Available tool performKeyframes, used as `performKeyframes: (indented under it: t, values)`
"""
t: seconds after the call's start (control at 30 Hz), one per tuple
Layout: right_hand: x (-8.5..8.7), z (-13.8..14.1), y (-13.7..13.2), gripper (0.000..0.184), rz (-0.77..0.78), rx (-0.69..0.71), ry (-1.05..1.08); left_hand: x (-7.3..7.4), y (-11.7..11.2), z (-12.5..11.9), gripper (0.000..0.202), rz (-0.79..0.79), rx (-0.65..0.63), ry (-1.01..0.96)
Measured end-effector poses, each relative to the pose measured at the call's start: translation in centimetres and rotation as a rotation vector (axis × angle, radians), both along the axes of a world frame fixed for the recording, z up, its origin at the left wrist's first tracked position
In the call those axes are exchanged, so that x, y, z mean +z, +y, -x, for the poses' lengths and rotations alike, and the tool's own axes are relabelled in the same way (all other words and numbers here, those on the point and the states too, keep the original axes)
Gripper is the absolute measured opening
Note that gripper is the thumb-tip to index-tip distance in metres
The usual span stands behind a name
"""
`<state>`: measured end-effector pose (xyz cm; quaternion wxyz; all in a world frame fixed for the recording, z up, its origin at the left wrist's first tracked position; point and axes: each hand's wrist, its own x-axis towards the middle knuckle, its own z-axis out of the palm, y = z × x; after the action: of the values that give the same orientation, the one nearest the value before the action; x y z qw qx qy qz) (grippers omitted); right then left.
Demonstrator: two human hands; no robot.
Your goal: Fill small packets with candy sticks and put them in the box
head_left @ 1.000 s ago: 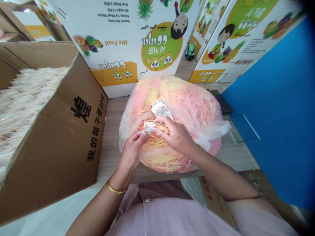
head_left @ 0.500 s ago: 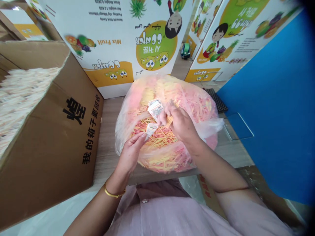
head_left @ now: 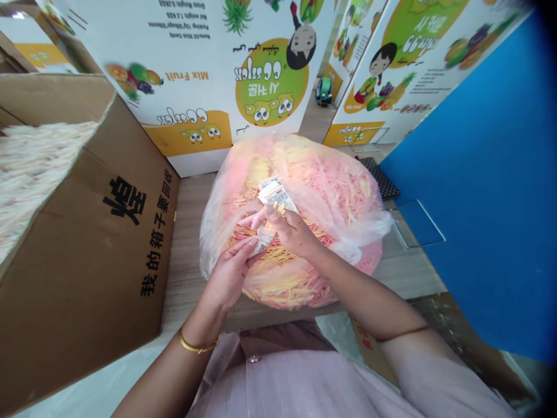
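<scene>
A bulging transparent plastic bag [head_left: 319, 180] full of pink and yellow candy sticks lies on the wooden table in front of me. My left hand [head_left: 230, 270] pinches a small white sachet [head_left: 265, 235] low over the bag. My right hand [head_left: 291, 229] is just above and right of it, its fingertips shut on several orange sticks [head_left: 281, 210]. A second printed sachet [head_left: 274, 193] sits against those fingers. Both hands nearly touch, and their fingers partly hide the sachets.
An open cardboard box [head_left: 108, 232] full of pale packed sticks [head_left: 30, 174] stands at left. Printed "CC Stick" cartons [head_left: 226, 75] stand behind the table. A blue panel [head_left: 478, 174] stands at right, with a black mat [head_left: 378, 177] by the bag.
My right hand has moved left, closer to my left hand, and now holds the orange sticks over the lower sachet. The whole scene has drifted slightly left in view.
</scene>
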<state>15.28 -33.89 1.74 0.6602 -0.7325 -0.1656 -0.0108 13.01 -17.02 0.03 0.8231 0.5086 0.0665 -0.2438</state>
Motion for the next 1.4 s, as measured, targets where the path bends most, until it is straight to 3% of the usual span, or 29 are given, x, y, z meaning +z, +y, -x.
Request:
performKeyframes:
  t: [0.1, 0.23, 0.4, 0.6, 0.83, 1.03, 1.27, 1.4]
  values:
    - [-0.4, -0.2, -0.9, 0.046, -0.063, 0.082, 0.084, 0.2, 0.0, -0.1, 0.028, 0.036, -0.029, 0.045]
    - [0.0, -0.2, -1.8, 0.052, -0.175, 0.146, 0.166, 0.4, 0.1, -0.1, 0.028, 0.04, -0.042, 0.071]
    - [1.0, -0.1, -2.3, 0.051, -0.001, 0.142, 0.11, 0.1, 0.1, 0.0, 0.028, 0.039, -0.03, 0.112]
    - [1.4, -0.5, -2.9, 0.04, 0.15, 0.014, 0.091, 0.2, 0.2, 0.1, 0.031, 0.004, -0.051, 0.127]
    - [1.9, -0.8, -3.4, 0.039, 0.145, 0.199, 0.066, 0.3, 0.0, 0.2, 0.026, -0.008, -0.067, 0.131]
    - [1.5, -0.8, -2.6, 0.041, 0.359, 0.298, 0.08, 0.3, -0.1, 0.4, 0.03, 0.013, -0.097, 0.155]
    - [1.8, -1.3, -2.9, 0.053, 0.158, 0.207, 0.057, 0.5, -0.1, 0.6, 0.034, -0.022, -0.133, 0.073]
    - [1.9, -1.2, -3.4, 0.054, 0.172, 0.301, 0.109, 0.5, 0.0, 0.2, 0.039, -0.045, -0.112, 0.094]
